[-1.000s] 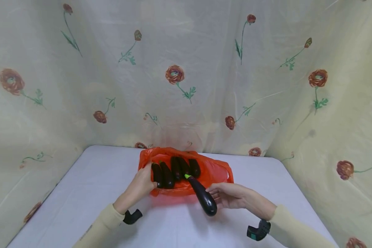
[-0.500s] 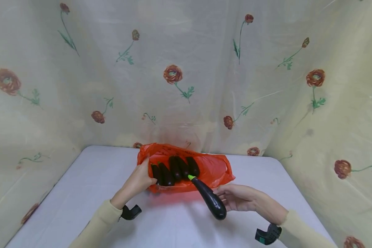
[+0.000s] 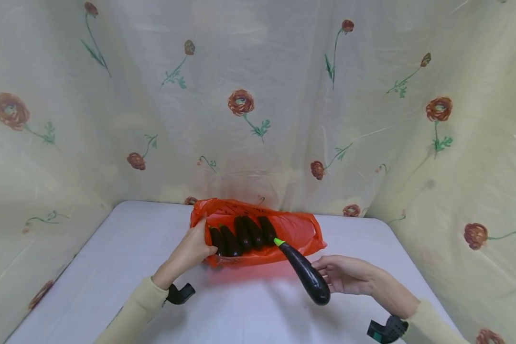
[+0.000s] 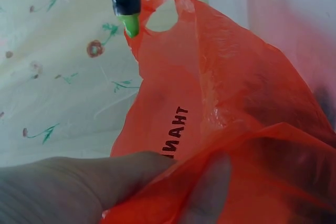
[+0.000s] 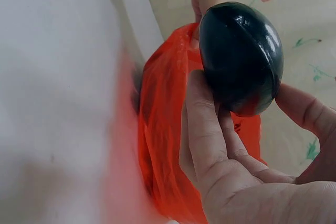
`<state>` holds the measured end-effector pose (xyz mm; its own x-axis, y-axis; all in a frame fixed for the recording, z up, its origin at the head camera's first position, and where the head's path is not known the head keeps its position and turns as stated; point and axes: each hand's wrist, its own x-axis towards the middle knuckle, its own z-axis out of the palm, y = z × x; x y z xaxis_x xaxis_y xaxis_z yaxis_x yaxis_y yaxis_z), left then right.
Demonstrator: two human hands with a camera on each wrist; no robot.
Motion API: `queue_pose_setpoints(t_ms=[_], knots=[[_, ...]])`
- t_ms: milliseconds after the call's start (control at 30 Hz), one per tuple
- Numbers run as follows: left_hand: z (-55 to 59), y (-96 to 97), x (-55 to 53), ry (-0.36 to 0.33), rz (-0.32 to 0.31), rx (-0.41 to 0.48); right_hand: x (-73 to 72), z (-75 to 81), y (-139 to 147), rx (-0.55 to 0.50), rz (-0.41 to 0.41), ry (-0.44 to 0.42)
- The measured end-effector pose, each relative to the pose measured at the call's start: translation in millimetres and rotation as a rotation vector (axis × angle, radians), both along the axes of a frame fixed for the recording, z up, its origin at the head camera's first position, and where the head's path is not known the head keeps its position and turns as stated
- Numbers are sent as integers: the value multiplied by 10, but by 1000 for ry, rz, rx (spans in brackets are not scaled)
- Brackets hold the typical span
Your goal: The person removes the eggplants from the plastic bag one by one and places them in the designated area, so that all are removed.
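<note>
My right hand (image 3: 348, 276) holds a glossy dark eggplant (image 3: 307, 277) above the table, its green stem end towards the bag. In the right wrist view, thumb and fingers pinch this eggplant (image 5: 236, 51) from both sides. My left hand (image 3: 190, 246) grips the left edge of a thin orange-red plastic bag (image 3: 300, 230). Several other dark eggplants (image 3: 243, 233) lie side by side within the bag. Seen from the left wrist, the bag's film (image 4: 226, 72) passes between thumb and fingers, and the held eggplant's stem end (image 4: 130, 23) hangs near a bag handle.
The bag rests towards the back of a table (image 3: 249, 310) with a white cover. Behind and at both sides hangs a pale curtain (image 3: 284, 157) printed with red flowers. Black devices (image 3: 387, 329) are worn on both wrists.
My right hand has drawn the eggplant to the right and a little towards me, away from the bag. My left hand stays on the bag's edge, which has shifted slightly.
</note>
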<state>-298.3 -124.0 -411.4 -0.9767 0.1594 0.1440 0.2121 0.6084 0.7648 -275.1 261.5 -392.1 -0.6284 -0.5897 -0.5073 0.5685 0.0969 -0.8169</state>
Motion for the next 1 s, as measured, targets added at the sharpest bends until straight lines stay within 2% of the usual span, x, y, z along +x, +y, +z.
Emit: queue_pose_setpoints(t_ms=[300,500,700,1000], knots=[[6,-3,4,-14,10,-15,7,105,214,4,-35,48],[-8,4,4,-33,25,-32,-28,181,373,-15,-8,66],[-9,3,4,-43,22,-23,-96,244,564,-73,36,91],[4,-1,12,-40,22,-32,-226,252,891,-181,2,82]])
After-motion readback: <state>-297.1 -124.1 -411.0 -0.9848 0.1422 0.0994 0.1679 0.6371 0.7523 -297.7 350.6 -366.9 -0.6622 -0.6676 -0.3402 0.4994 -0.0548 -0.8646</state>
